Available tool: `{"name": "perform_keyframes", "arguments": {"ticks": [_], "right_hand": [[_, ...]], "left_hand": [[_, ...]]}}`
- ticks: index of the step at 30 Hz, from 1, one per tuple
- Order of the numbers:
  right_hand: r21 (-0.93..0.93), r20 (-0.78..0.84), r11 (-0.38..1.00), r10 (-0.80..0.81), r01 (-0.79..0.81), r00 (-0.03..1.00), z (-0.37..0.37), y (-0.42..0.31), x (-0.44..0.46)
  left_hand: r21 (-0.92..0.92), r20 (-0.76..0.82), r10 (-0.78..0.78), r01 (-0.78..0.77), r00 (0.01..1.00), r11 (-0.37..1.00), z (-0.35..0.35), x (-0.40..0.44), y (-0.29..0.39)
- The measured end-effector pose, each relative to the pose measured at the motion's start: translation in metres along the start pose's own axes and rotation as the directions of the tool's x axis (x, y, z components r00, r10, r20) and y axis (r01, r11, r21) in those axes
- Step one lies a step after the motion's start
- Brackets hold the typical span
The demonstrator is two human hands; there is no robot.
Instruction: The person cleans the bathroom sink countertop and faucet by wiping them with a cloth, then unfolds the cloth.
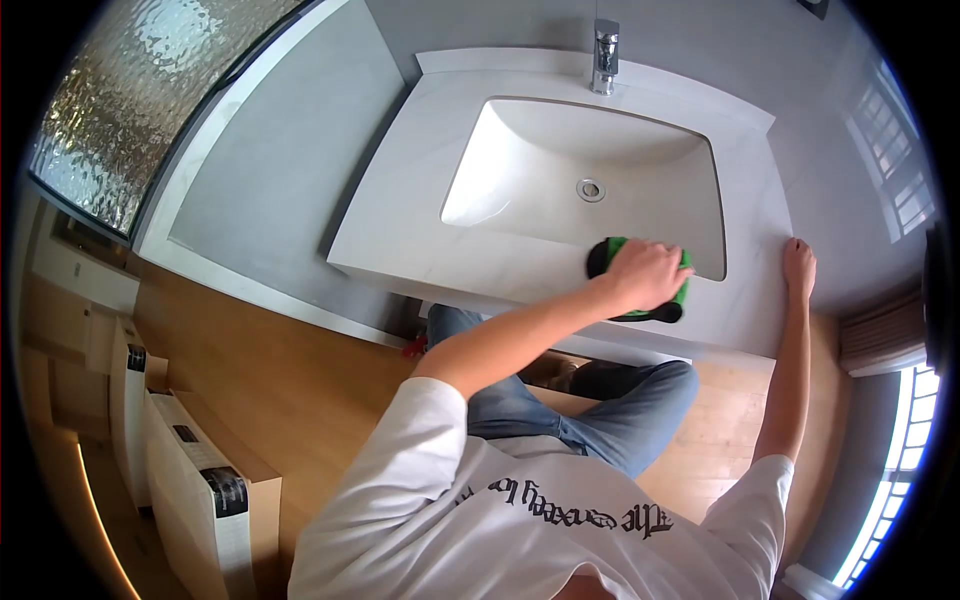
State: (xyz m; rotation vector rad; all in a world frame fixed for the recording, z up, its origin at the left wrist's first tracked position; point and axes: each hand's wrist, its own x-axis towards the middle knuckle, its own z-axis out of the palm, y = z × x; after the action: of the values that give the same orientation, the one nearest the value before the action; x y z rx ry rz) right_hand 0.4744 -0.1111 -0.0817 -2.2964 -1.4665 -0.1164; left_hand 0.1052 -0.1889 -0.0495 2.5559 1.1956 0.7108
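A green and black cloth (684,292) lies bunched on the front rim of the white countertop (430,245), just before the basin. My left hand (648,274) presses down on it from above, fingers closed around it. Parts of the cloth stick out on both sides of the hand. At the counter's right end, my right hand (799,266) is curled against the edge, with the fingers partly hidden. The white rectangular sink basin (560,150) sits between the cloth and the wall.
A chrome faucet (605,58) stands behind the basin, and a round drain (591,190) lies at its bottom. White boxes (195,490) stand on the wooden floor (270,345) at lower left. A grey side panel (290,150) borders the counter, and a window (890,480) is at right.
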Motion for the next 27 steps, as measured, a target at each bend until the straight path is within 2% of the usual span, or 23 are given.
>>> {"name": "perform_keyframes", "arguments": {"ticks": [3, 5, 7, 9, 11, 14, 19, 23, 27], "right_hand": [[0.029, 0.001, 0.998, 0.049, -0.049, 0.999, -0.008, -0.010, -0.007], [0.027, 0.005, 0.999, 0.026, -0.026, 1.000, -0.003, -0.003, -0.003], [0.021, 0.011, 1.000, 0.012, -0.012, 1.000, 0.001, 0.000, -0.002], [0.006, 0.020, 1.000, 0.008, -0.008, 1.000, -0.002, 0.000, -0.002], [0.005, 0.028, 1.000, 0.024, -0.024, 0.999, 0.003, 0.004, -0.001], [-0.003, 0.039, 1.000, -0.014, 0.014, 0.999, 0.003, 0.009, 0.004], [0.029, 0.016, 0.999, -0.032, 0.032, 0.999, 0.012, 0.022, 0.011], [0.003, 0.000, 0.999, -0.048, 0.048, 0.999, 0.015, 0.024, 0.011], [0.008, -0.006, 0.999, -0.035, 0.035, 0.999, 0.009, 0.018, 0.006]], "left_hand": [[0.079, 0.022, -0.017, 0.015, 1.000, 0.997, -0.035, -0.039, -0.035], [0.104, 0.092, -0.080, 0.070, 0.993, 0.992, -0.065, -0.075, -0.047], [0.210, -0.036, -0.032, 0.039, 0.999, 0.977, -0.085, -0.113, -0.063], [0.334, -0.084, -0.120, 0.141, 0.989, 0.932, -0.106, -0.149, -0.079], [0.374, -0.126, -0.252, 0.281, 0.959, 0.884, -0.125, -0.183, -0.097], [0.395, -0.185, -0.349, 0.395, 0.919, 0.829, -0.142, -0.214, -0.124], [0.429, -0.148, -0.483, 0.496, 0.863, 0.755, -0.147, -0.204, -0.141], [0.452, -0.116, -0.502, 0.496, 0.857, 0.741, -0.149, -0.176, -0.181], [0.456, -0.067, -0.651, 0.603, 0.756, 0.654, -0.152, -0.122, -0.227]]}}
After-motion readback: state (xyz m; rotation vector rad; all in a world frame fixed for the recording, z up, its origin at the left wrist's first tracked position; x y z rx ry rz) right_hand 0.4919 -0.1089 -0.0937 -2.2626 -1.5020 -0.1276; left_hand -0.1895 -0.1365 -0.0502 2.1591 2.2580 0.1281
